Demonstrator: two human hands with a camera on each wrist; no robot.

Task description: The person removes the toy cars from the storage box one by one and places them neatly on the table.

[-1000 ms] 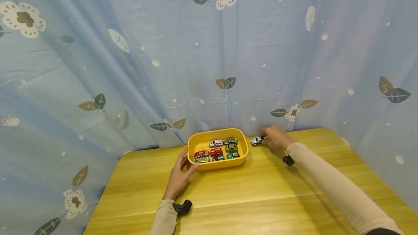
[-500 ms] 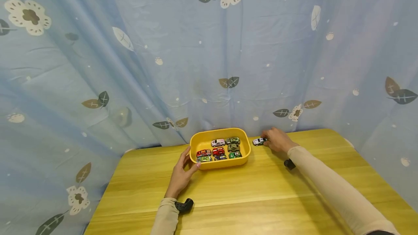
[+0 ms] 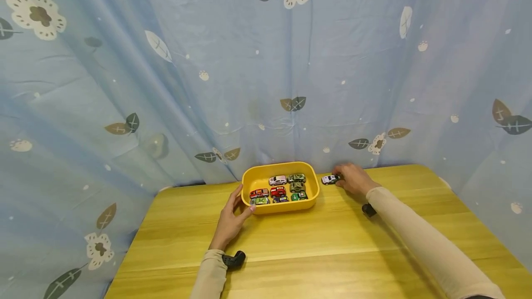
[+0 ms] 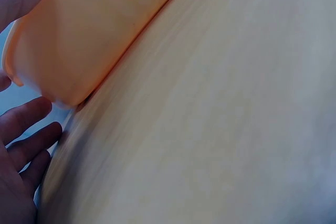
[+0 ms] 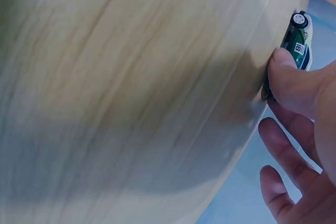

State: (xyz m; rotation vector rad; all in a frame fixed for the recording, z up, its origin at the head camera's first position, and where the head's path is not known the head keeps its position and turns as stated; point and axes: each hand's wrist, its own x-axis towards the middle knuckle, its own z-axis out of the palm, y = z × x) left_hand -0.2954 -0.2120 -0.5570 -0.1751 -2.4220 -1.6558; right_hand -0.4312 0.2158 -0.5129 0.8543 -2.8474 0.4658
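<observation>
My left hand (image 3: 228, 223) grips the left end of a yellow plastic bin (image 3: 287, 207), thumb at the front corner of the rim. In the left wrist view, the other fingers (image 4: 31, 150) spread beside the bin's end wall. Several small toy cars stand inside it, among them a red car (image 3: 278, 192), a white car (image 3: 277, 180) and a green car (image 3: 299, 196). Just right of the bin, my right hand (image 3: 353, 179) pinches a white and green toy car (image 3: 329, 179) by its rear end. Its wheels are down at the table's back edge; the thumb (image 5: 286, 77) covers part of its side.
The yellowish wood-grain table (image 3: 299, 253) ends at a pale blue patterned curtain (image 3: 257, 82), which hangs right behind the bin and the car. Black wrist devices (image 3: 234, 260) are worn on both arms.
The whole head view has shifted slightly. Both hands keep their grips, and the bin and the pinched toy car stay put on the table.
</observation>
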